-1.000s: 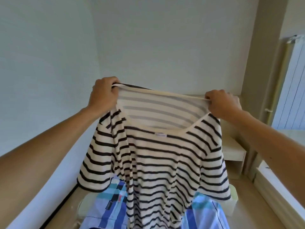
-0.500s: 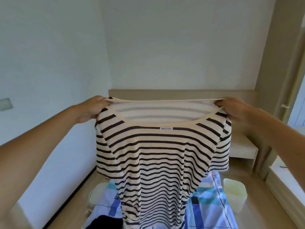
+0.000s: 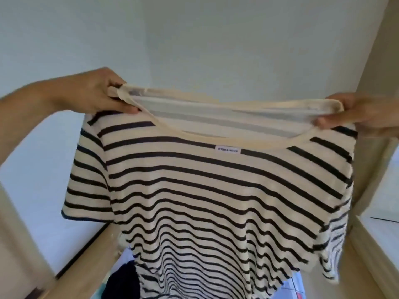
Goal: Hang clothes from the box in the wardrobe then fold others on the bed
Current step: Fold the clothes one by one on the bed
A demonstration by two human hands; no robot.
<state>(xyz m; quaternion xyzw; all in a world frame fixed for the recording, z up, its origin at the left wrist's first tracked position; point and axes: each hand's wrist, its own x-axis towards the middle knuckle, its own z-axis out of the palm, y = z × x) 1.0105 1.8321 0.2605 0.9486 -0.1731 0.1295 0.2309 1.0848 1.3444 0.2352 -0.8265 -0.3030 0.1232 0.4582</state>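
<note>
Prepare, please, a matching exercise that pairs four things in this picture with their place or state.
Things:
1. left hand
2. right hand
3. label
4. dark garment

Places or states:
A. white, just below the neckline
B. grips the shirt at the picture's right
C. low down, left of the shirt's hem
D. grips the shirt at the picture's left

Pairs: 1-D; 2-B; 3-A; 4-C.

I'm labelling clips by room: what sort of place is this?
Probably a bedroom: plain white wall, a striped shirt held up by the left hand and right hand, and below it a dark garment beside what looks like blue checked bedding.
</note>
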